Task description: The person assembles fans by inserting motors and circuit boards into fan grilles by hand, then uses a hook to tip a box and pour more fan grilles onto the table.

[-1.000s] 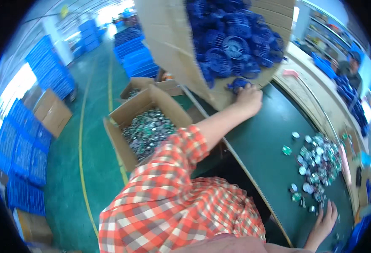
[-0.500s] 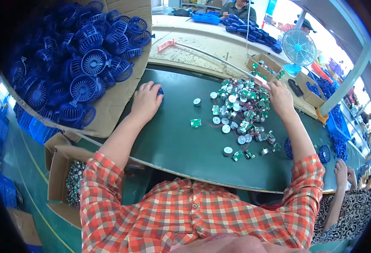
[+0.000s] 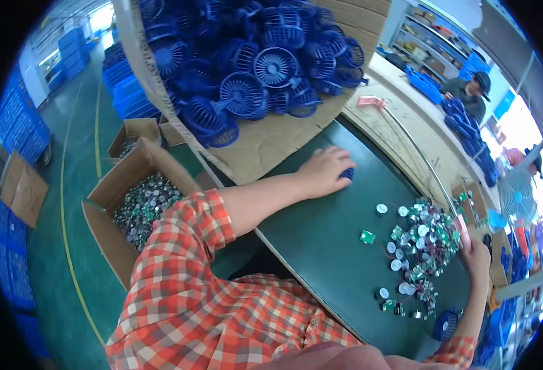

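Observation:
My left hand is on the green tabletop below the big carton, fingers curved over a small blue slatted part, mostly hidden under the palm. My right hand is closed around the pink handle of a long metal rod, whose far end carries a pink angled head. Left of that hand lies a heap of small motors with silver-white round faces, wired to green circuit boards. A single green board and a loose motor sit apart from the heap.
A large carton full of blue fan cages rests at the table's far left. On the floor stands an open carton of motors and boards. One fan cage lies near my right forearm. Other people sit beyond the bench.
The view has swung left and tilted, so the table appears farther right and more floor shows. Both hands keep about the same places on the table, the right still on the rod.

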The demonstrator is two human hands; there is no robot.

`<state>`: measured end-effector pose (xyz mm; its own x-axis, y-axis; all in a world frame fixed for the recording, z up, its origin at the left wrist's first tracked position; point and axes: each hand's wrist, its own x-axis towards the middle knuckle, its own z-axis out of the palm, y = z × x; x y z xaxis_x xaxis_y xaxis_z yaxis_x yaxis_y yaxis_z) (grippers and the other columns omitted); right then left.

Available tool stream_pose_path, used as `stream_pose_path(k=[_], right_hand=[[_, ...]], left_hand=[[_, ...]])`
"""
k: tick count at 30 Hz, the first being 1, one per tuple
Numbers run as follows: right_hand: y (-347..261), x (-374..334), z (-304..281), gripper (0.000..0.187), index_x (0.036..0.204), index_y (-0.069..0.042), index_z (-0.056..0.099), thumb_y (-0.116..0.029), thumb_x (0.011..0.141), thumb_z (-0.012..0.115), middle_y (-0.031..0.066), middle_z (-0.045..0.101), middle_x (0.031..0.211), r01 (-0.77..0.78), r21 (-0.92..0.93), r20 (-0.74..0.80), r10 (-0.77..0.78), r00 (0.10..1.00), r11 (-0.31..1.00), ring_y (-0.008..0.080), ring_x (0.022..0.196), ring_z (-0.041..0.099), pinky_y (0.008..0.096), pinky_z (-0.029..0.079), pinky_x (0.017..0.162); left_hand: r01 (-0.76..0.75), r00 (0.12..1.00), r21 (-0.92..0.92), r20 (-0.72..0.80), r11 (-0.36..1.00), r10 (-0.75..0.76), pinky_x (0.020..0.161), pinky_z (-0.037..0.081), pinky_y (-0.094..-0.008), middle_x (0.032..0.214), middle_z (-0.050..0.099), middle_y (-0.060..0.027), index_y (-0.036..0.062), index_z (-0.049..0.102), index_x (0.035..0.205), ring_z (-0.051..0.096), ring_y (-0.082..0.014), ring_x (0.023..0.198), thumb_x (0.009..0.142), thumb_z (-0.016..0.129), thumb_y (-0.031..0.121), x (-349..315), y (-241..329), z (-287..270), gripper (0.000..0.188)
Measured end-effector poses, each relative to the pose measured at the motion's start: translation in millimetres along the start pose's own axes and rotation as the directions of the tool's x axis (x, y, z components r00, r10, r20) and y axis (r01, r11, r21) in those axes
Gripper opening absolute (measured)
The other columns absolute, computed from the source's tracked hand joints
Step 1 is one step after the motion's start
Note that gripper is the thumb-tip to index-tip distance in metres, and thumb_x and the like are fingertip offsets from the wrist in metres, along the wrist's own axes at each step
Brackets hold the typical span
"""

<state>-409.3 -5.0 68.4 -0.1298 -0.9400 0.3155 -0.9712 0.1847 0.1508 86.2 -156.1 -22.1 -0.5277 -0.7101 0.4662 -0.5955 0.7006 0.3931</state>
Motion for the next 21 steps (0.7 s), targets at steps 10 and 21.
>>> stream_pose_path(k=[10,21], right_hand=[[-16,-59,-25,0.023,0.102,0.003,0.064,-0.010,0.084,0.070,0.0175,0.062,0.079,-0.067,0.407,-0.209,0.164,0.964,0.911,0.0249,0.071,0.061,0.0374,0.048,0.069],[-108,-48,-55,0.025,0.105,0.002,0.061,-0.009,0.083,0.069,0.0171,0.059,0.088,-0.003,0.576,-0.226,0.163,0.960,0.817,0.0274,0.080,0.061,0.0387,0.047,0.073]], left_hand=[[-0.028,0.999,-0.015,-0.025,0.999,0.027,0.105,0.039,-0.0501,0.135,0.055,-0.0123,0.0108,0.065,0.123,0.046,-0.0305,0.132,0.088,0.070,0.029,-3,3,7,0.040],[0.050,0.998,0.049,-0.046,0.998,-0.048,0.104,0.038,-0.0491,0.135,0.054,-0.0134,0.0109,0.064,0.123,0.045,-0.0306,0.133,0.088,0.066,0.025,-4,17,8,0.038]])
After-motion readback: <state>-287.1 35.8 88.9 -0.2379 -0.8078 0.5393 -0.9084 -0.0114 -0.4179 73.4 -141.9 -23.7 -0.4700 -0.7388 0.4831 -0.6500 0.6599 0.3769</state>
